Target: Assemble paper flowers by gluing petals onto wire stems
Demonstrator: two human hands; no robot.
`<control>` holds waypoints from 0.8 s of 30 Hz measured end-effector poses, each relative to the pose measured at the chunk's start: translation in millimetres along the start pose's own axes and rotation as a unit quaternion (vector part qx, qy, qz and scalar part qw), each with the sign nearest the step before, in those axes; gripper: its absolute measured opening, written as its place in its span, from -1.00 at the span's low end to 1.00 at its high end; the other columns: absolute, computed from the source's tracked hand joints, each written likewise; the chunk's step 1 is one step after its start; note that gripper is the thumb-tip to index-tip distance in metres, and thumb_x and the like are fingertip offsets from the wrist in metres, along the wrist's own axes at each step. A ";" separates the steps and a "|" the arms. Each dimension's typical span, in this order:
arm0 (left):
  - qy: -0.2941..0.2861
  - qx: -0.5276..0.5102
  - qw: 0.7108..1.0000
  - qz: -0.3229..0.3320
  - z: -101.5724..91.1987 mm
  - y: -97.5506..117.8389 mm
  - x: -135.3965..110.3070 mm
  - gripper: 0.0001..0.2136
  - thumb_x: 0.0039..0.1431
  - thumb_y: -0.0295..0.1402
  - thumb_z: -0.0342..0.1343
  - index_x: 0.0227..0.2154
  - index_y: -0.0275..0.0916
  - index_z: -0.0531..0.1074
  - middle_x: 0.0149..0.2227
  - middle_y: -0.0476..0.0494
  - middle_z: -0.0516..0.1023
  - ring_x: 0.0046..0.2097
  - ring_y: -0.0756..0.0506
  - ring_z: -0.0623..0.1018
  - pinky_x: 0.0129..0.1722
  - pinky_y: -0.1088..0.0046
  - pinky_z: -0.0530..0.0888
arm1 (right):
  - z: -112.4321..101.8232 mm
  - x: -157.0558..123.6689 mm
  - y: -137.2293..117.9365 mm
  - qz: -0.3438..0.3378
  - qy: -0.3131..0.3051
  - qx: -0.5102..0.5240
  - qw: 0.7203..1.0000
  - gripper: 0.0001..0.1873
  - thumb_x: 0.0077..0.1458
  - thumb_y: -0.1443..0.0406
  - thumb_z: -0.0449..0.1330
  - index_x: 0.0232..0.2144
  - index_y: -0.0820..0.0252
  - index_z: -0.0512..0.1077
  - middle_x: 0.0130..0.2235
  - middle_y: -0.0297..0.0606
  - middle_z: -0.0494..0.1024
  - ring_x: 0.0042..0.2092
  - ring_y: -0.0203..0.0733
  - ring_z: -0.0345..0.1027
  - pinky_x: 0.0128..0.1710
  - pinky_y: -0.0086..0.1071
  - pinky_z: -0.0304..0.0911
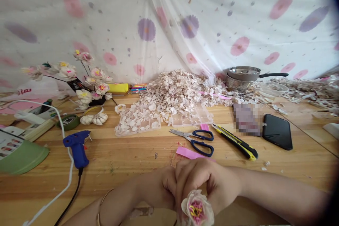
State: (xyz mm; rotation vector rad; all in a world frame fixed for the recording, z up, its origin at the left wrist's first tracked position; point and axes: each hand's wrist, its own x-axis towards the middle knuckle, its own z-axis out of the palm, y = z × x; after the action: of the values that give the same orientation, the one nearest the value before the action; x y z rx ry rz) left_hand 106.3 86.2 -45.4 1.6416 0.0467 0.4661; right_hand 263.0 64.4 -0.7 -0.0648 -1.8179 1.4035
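At the bottom of the head view my hands meet around a handmade artificial flower (197, 207) with pale petals and a pink and yellow centre. My right hand (205, 176) is closed, its fingers curled just behind the bloom. Pressed against it, my left hand (166, 186) is also closed at the flower, with most of its fingers hidden. The stem is out of sight. Just beyond the hands lie a pink paper strip (189, 153) and scissors (197, 139) with dark blue handles. A yellow and black utility knife (237, 143) rests to their right.
A blue glue gun (78, 146) with its cord lies left. Dried petals (180, 91) are heaped behind a clear compartment tray (137, 122). Finished flowers (91, 81) stand back left, near green tape (69, 122). A phone (277, 131) and a pan (243, 73) are right.
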 end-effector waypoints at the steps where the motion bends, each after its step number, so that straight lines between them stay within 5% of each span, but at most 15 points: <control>1: 0.003 -0.041 0.999 0.002 0.7 -0.4 0.2 -0.53 0.11 -0.20 0.13 -0.80 -0.29 0.16 -0.68 0.04 0.26 -0.50 0.03 0.41 -0.40 0.55 0.39 | 0.3 -0.8 0.1 0.011 0.008 -0.004 1.000 -0.40 -0.13 -0.18 0.22 -0.67 0.27 0.35 -0.58 -0.17 0.50 -0.49 -0.34 0.39 -0.41 -0.52 0.31; 8: -0.031 -0.045 0.998 0.008 -2.9 0.4 5.6 -0.49 0.03 -0.28 0.20 -0.84 -0.27 0.04 -0.72 0.08 0.10 -0.54 0.04 0.35 -0.41 0.54 0.39 | 4.4 -4.1 4.7 0.037 0.046 -0.035 0.998 -0.31 -0.27 -0.29 0.18 -0.76 0.22 0.25 -0.68 -0.25 0.41 -0.59 -0.40 0.28 -0.52 -0.56 0.24; 15: -0.013 -0.097 0.994 -0.043 -7.1 -2.6 3.5 -0.62 -0.01 -0.15 0.24 -0.72 -0.32 0.33 -0.62 0.04 0.35 -0.50 0.04 0.39 -0.38 0.51 0.41 | 1.0 -0.3 -10.3 0.039 0.078 0.006 0.996 -0.50 -0.21 -0.04 0.37 -0.63 0.29 0.38 -0.60 -0.22 0.46 -0.51 -0.34 0.32 -0.44 -0.50 0.26; 20: -0.066 -0.118 0.988 -0.072 -14.2 -10.3 4.3 -0.62 -0.19 -0.09 0.35 -0.70 -0.33 0.42 -0.61 -0.02 0.44 -0.55 0.02 0.40 -0.44 0.51 0.42 | 5.9 7.6 -9.7 0.015 0.041 0.067 0.997 -0.52 -0.09 0.00 0.32 -0.70 0.26 0.36 -0.67 -0.29 0.42 -0.58 -0.37 0.32 -0.42 -0.51 0.28; 24: -0.099 -0.096 0.989 -0.055 -17.2 -2.9 11.8 -0.50 -0.11 0.10 0.21 -0.66 -0.34 0.44 -0.58 -0.08 0.46 -0.49 -0.02 0.45 -0.37 0.47 0.46 | 6.2 5.1 -8.4 0.030 0.074 0.059 0.995 -0.62 0.03 0.12 0.28 -0.66 0.26 0.43 -0.67 -0.30 0.40 -0.58 -0.40 0.28 -0.46 -0.54 0.23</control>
State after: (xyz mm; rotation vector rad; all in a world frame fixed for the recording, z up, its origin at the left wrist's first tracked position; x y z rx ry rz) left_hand 112.3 106.3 -44.1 1.4806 -0.0540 0.2155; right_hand 259.3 58.9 8.8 -0.1590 -1.6212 1.5038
